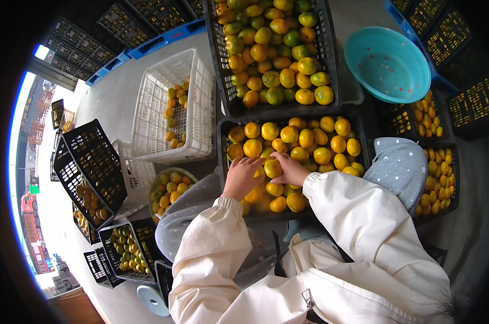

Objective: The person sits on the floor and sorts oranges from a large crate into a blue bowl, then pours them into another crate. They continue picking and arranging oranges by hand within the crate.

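My right hand point(292, 170) grips a yellow-orange mandarin point(273, 168) between thumb and fingers, over a black plastic crate point(222, 162) filled with similar fruit. Close beside it, my left hand point(243, 175) lies palm down with fingers stretched over the fruit. Another mandarin point(259, 171) peeks out by its fingertips; whether that hand holds it is hidden. The crate sits between my knees. Beyond it, a second black crate point(333, 60) is heaped with greener mandarins.
At left stand a white plastic crate point(147, 121) with some mandarins, a round tub of fruit point(153, 182) and a tilted black crate point(90, 162). A turquoise basin point(386, 52) is at right, near more fruit crates point(455, 174). A small stool point(151, 299) sits lower left.
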A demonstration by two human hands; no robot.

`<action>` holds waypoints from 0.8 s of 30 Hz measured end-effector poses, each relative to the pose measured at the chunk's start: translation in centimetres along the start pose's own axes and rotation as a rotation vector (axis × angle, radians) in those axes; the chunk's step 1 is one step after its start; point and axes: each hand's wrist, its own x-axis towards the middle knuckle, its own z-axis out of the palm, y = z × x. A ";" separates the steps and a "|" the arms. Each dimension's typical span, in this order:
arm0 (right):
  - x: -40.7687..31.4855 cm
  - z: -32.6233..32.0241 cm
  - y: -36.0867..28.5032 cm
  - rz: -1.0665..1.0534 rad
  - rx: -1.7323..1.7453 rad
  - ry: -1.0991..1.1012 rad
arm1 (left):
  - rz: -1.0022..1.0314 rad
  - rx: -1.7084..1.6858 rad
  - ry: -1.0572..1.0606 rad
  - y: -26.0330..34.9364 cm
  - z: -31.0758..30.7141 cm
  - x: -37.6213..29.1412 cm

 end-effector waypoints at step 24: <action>1.4 0.4 3.1 0.194 -0.383 -0.255 | -0.140 -0.975 0.213 -3.0 5.7 2.6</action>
